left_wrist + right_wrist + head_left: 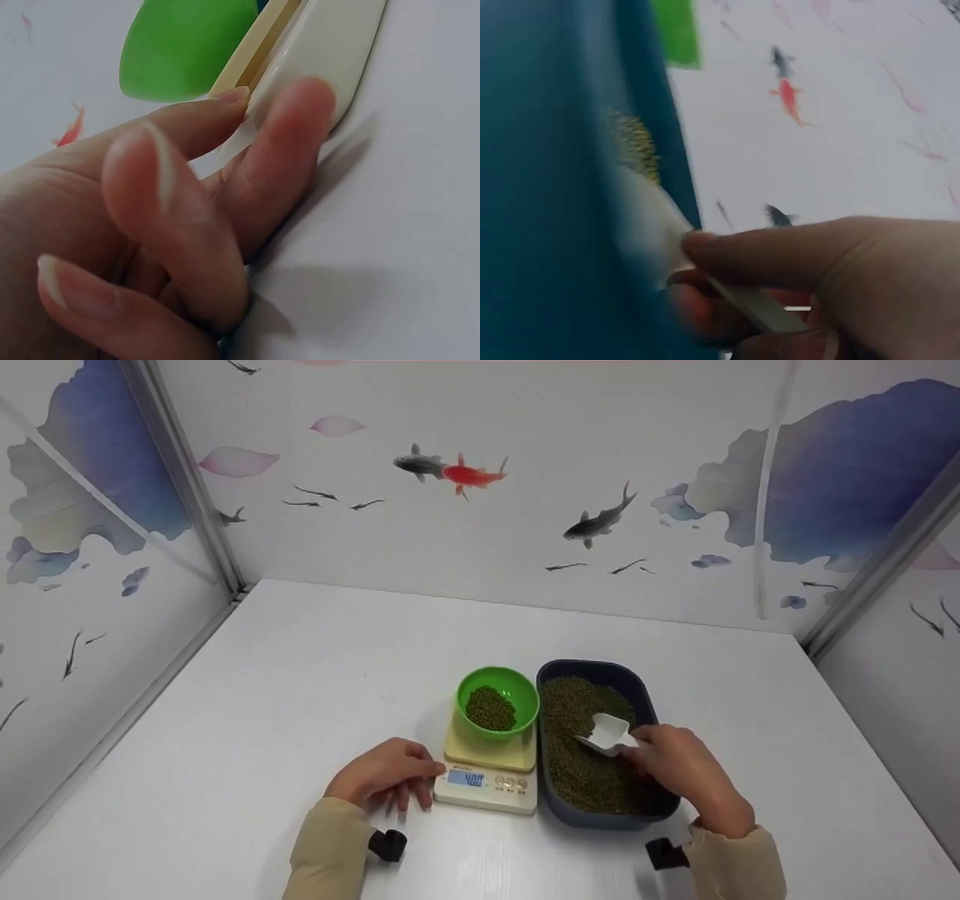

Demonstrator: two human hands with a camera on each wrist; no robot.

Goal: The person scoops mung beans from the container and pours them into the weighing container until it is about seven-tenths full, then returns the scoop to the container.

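Note:
My right hand (686,765) grips the handle of a small white scoop (607,733). The scoop's head is over the mung beans (574,772) in a dark blue rectangular tub (549,795). In the right wrist view, thumb and fingers pinch the handle, and some beans (637,146) lie by the scoop's blurred head. My left hand (384,771) is at the left edge of a cream kitchen scale (487,801), thumb tip touching it near the display, other fingers loosely bent. A green bowl (526,697) with a heap of mung beans stands on the scale's platform; the display reads 40.0.
The tub stands right beside the scale on a white table (337,660). Upright panels (525,532) printed with fish and lotus leaves enclose the table at the back and sides. Both forearms wear beige sleeves with black wrist mounts.

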